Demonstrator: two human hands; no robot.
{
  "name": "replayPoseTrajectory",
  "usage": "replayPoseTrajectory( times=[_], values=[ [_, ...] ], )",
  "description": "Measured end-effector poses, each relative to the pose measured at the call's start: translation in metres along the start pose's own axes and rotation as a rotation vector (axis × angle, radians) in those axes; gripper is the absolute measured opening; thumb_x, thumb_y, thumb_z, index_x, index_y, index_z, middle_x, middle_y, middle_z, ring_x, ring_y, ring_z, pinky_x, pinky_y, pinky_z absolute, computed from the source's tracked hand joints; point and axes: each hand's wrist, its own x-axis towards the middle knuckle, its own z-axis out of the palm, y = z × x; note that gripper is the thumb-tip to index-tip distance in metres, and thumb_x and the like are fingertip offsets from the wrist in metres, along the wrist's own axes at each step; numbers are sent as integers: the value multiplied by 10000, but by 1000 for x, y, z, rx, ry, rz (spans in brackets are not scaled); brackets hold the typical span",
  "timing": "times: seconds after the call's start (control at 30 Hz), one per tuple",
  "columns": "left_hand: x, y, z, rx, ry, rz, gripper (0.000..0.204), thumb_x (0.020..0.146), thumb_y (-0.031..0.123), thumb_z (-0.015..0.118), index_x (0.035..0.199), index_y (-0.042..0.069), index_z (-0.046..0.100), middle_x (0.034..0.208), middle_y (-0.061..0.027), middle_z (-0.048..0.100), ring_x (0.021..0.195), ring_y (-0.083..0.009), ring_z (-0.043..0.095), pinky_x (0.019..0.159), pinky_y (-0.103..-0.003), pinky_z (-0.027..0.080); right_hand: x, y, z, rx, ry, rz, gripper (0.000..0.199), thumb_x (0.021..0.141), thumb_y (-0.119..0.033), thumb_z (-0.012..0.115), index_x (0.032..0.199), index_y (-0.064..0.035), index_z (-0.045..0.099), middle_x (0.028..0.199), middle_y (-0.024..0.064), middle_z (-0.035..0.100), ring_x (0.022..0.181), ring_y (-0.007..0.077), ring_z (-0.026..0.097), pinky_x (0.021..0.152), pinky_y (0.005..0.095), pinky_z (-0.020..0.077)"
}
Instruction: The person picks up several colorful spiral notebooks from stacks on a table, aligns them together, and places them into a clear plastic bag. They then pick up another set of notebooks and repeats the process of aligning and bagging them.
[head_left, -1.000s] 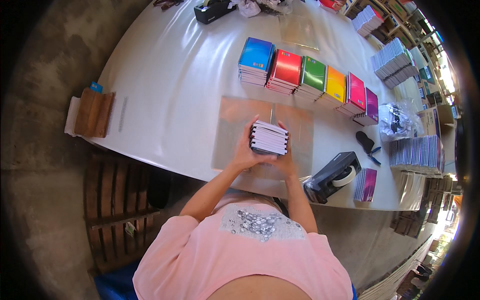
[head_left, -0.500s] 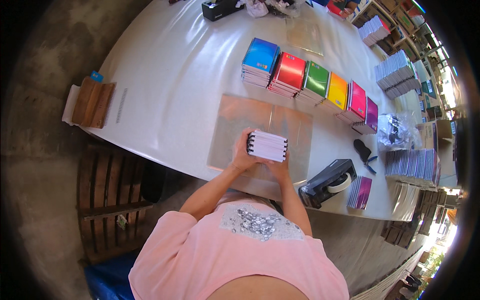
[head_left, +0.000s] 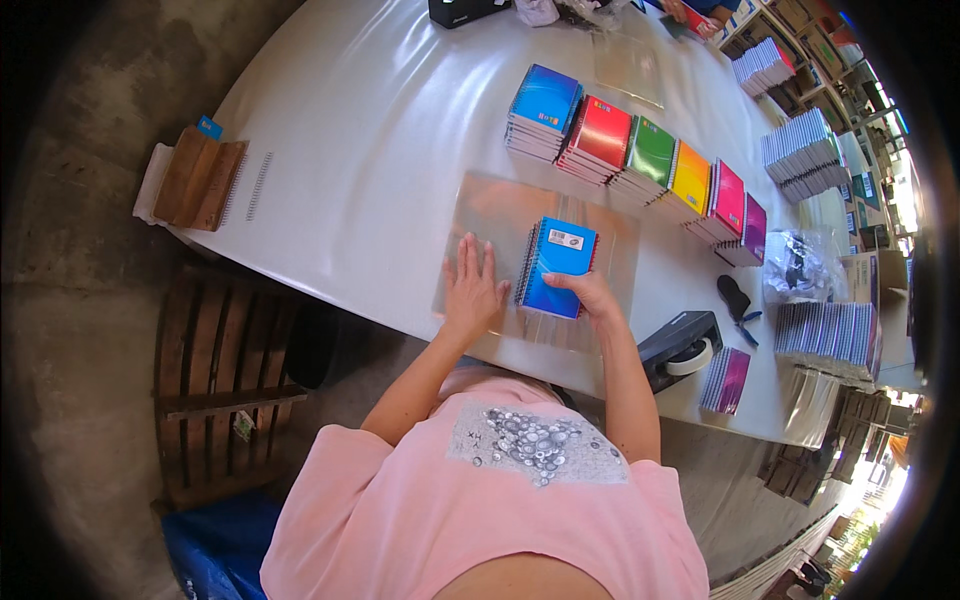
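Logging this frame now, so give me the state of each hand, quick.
Left hand: open, flat on the clear plastic sheets, holding nothing.
Right hand: gripping the lower edge of the blue notebook stack.

Your left hand lies flat, palm down, fingers spread and pointing away from you, wrist straight in line with the bare forearm. Your right hand sits just beside it, fingers curled in a loose grip, thumb toward the left. Both forearms come up from your pink-sleeved shoulders, elbows bent, converging slightly toward the hands.
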Motion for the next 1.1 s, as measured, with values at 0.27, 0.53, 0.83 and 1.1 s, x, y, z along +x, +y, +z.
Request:
replayPoseTrajectory(
  times=[0.27, 0.53, 0.83, 1.1],
  values=[
    [1, 3, -6, -64, -63, -107, 757, 861, 468, 492, 1436, 66, 207, 1506, -185, 77, 1398, -332, 54, 1064, -593, 79, -4, -4, 3, 63, -36, -43, 530, 616, -196, 832, 1070, -35, 612, 985, 87, 649, 850, 177, 634, 750, 327, 522],
    [-8, 1, -1, -83, 113, -137, 756, 838, 476, 516, 1432, 96, 244, 1525, -68, 99, 1400, -321, 45, 1034, -648, 68, 1, -1, 2, 108, -82, -78, 562, 620, -167, 828, 1108, -38, 582, 1003, 93, 642, 858, 189, 634, 753, 335, 529],
    [-1, 12, -14, -83, -65, -61, 588, 869, 416, 475, 1369, 122, 382, 1466, -39, 268, 1388, -337, 109, 978, -722, 65, 3, -3, -3, 77, -105, 7, 595, 620, -172, 833, 1138, -46, 568, 1031, 94, 634, 899, 195, 624, 780, 343, 521],
    [-6, 15, 9, 176, 209, 42, 483, 889, 299, 419, 1322, 87, 452, 1457, -92, 289, 1397, -285, 108, 985, -717, 31, 14, 11, -7, 94, -113, -53, 586, 602, -183, 845, 1111, -47, 589, 1030, 96, 639, 888, 190, 626, 784, 343, 518]
  ],
)
